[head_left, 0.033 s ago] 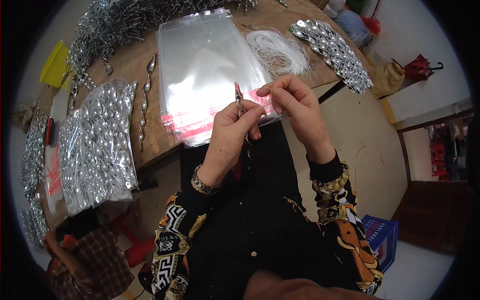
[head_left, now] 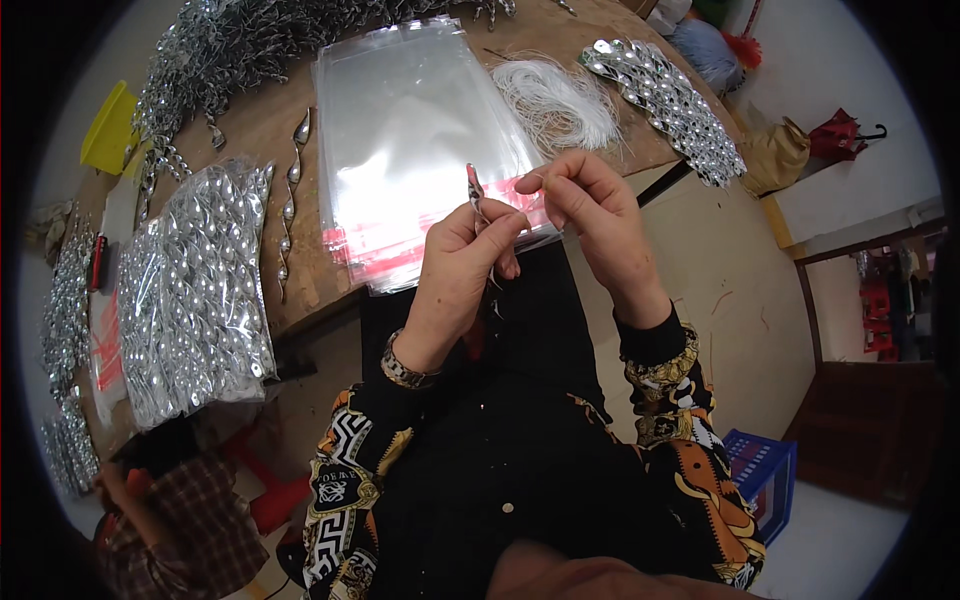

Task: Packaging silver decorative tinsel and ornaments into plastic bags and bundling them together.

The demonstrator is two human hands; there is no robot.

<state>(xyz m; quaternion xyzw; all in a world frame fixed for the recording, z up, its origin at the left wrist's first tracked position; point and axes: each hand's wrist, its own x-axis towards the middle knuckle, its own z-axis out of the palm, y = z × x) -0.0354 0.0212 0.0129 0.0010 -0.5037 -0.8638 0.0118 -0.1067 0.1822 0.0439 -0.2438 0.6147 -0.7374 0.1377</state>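
Note:
Between its thumb and fingers, my left hand [head_left: 460, 270] pinches a silver twisted ornament [head_left: 475, 188], whose tip points up. My right hand [head_left: 607, 230] is beside it, thumb against the index finger. It appears to grip a thin thread, though the strand is barely visible. Both hands are above the near edge of a stack of clear plastic bags [head_left: 400, 120] with red-striped ends. Behind my right hand lies a loose bundle of white string [head_left: 560, 105]. A single long silver twist [head_left: 291, 200] rests to the left of the bags.
A bag packed with silver twists [head_left: 200, 290] lies on the brown table [head_left: 335, 285] at left. More twists [head_left: 670, 110] lie far right, and a silver heap [head_left: 240, 50] at the back. A blue crate [head_left: 760, 480] stands on the floor. Another person [head_left: 190, 530] is at lower left.
The other person's arm at lower left has shifted slightly. My hands stay almost in place, still holding the ornament.

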